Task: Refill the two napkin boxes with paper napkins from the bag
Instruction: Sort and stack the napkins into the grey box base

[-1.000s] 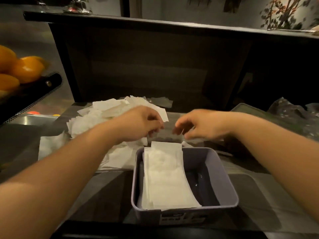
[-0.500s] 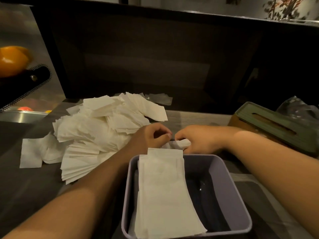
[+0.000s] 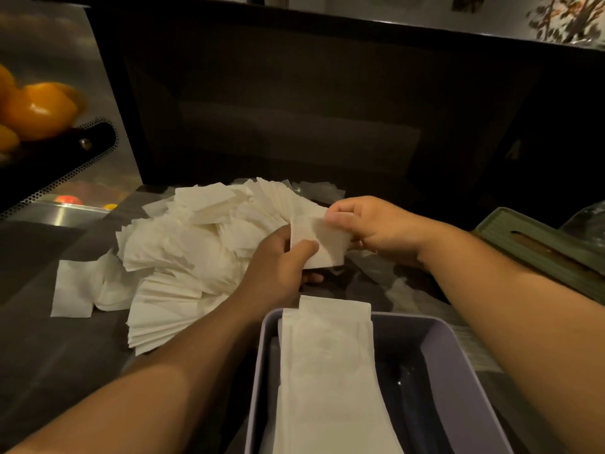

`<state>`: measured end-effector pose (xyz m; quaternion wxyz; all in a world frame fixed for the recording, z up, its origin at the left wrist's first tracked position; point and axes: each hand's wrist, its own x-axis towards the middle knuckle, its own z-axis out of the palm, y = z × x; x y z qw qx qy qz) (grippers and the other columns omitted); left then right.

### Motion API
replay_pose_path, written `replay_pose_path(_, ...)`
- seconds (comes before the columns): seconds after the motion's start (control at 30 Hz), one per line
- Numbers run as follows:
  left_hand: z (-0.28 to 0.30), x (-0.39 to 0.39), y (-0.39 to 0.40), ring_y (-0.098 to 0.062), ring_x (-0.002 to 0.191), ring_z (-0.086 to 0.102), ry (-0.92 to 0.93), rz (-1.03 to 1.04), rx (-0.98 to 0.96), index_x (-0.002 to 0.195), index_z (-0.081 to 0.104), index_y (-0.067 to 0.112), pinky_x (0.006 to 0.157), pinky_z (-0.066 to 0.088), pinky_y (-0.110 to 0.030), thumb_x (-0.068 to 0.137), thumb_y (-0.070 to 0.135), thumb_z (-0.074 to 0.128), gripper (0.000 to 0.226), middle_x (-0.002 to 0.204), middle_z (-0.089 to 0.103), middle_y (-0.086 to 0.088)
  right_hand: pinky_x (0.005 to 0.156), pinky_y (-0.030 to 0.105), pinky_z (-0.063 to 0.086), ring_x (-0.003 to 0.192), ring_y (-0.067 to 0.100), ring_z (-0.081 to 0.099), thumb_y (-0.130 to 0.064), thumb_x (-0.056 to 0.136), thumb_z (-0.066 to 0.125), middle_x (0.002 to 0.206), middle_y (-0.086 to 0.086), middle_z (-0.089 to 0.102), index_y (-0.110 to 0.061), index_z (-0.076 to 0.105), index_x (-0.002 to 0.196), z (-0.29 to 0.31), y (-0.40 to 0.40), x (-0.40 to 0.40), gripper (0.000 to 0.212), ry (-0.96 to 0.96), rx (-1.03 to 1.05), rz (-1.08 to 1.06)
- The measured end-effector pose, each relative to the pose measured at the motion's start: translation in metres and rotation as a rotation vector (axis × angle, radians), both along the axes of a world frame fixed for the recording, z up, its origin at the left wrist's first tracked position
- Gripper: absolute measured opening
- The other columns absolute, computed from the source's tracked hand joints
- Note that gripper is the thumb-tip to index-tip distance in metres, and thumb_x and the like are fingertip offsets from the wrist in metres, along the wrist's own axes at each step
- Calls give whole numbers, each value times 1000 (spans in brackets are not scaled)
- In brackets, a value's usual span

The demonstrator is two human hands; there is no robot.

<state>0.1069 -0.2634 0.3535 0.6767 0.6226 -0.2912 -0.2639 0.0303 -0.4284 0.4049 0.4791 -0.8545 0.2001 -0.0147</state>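
Head view:
- Left hand (image 3: 278, 263) and right hand (image 3: 370, 229) both pinch one folded napkin (image 3: 319, 245) between them, held up just beyond the far end of the lavender box (image 3: 458, 381).
- L thumb lies across the napkin's near-left corner; R thumb and fingers curl round its upper right edge – both hands grasping it.
- Lavender box sits near centre, open-topped, w/ a long strip of napkins (image 3: 327, 371) laid lengthwise along its left side (the right part of the inside is dark, details hard to tell).
- Loose pile of napkins (image 3: 196, 250) spreads over the counter (image 3: 49, 355) to the left of the hands, fanned out and untidy; one flat napkin (image 3: 72, 290) lies at its left edge.
- Green box (image 3: 540, 253) w/ a slot in its lid – at the right, behind the R forearm, well apart from the lavender one.
- Clear plastic bag (image 3: 586, 221) at far right, only partly in frame.
- Oranges (image 3: 36, 109) at far left, in a dark perforated basket (image 3: 65, 162).
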Motion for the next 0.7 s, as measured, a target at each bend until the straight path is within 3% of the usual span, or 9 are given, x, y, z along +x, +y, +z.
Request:
replay_pose_path(0.07, 1, 0, 2, -17, 83, 65, -5, 31, 15, 89, 48, 41, 58, 52, -15, 99, 25, 53, 19, 93, 59, 16, 88, 32, 56, 105, 20, 68, -44, 102, 53, 108, 0, 71, -19, 72, 106, -11, 0, 11, 32, -136, 211, -201)
replay_pose_path(0.13, 0, -1, 4, -8, 79, 58, -93, 80, 86, 91, 46, 40, 59, 46, -11, 99, 28, 53, 16, 89, 50, 24, 82, 23, 54, 109, 15, 65, -27, 102, 60, 114, -5, 68, -25, 67, 114, -28, -2, 24, 14, -184, -93, -230)
replay_pose_path(0.2, -1, -1, 5, -2, 78, 51, -175, 144, 149, 102, 45, 37, 56, 39, -10, 98, 28, 52, 12, 88, 48, 23, 86, 19, 47, 122, 11, 55, -20, 94, 71, 134, -10, 56, -36, 56, 129, -42, -1, 34, 41, -121, -362, -108)
replay_pose_path(0.27, -4, 2, 4, -2, 81, 50, -216, 191, 184, 109, 45, 34, 60, 37, -12, 97, 29, 52, 15, 92, 49, 19, 95, 26, 44, 132, 15, 46, -26, 90, 76, 150, -8, 44, -40, 44, 141, -49, 3, 43, 62, -97, -402, -28)
replay_pose_path(0.37, -4, 6, 1, -5, 81, 51, -223, 245, 250, 110, 45, 30, 60, 39, -17, 96, 29, 52, 16, 90, 48, 17, 105, 36, 44, 137, 23, 45, -28, 91, 75, 156, -1, 39, -36, 34, 149, -58, 11, 55, 71, -102, -405, -26)
replay_pose_path(0.47, -2, 5, 0, -6, 75, 51, -214, 256, 274, 110, 44, 28, 49, 39, -10, 96, 26, 51, 15, 87, 48, 16, 104, 38, 47, 134, 24, 49, -27, 95, 70, 153, 1, 44, -30, 38, 147, -68, 13, 61, 61, -153, -486, -111)
replay_pose_path(0.57, 3, 3, 2, -6, 69, 51, -211, 248, 273, 108, 44, 26, 43, 37, -2, 97, 23, 51, 14, 85, 47, 15, 93, 33, 48, 126, 24, 55, -22, 100, 61, 144, 2, 54, -27, 48, 142, -67, 14, 63, 44, -149, -573, -181)
replay_pose_path(0.7, 4, 3, 4, -7, 75, 52, -233, 222, 279, 107, 47, 26, 49, 39, -11, 96, 24, 52, 12, 87, 49, 15, 82, 33, 50, 110, 24, 63, -23, 104, 54, 125, 5, 66, -24, 57, 133, -64, 17, 52, 29, -126, -656, -220)
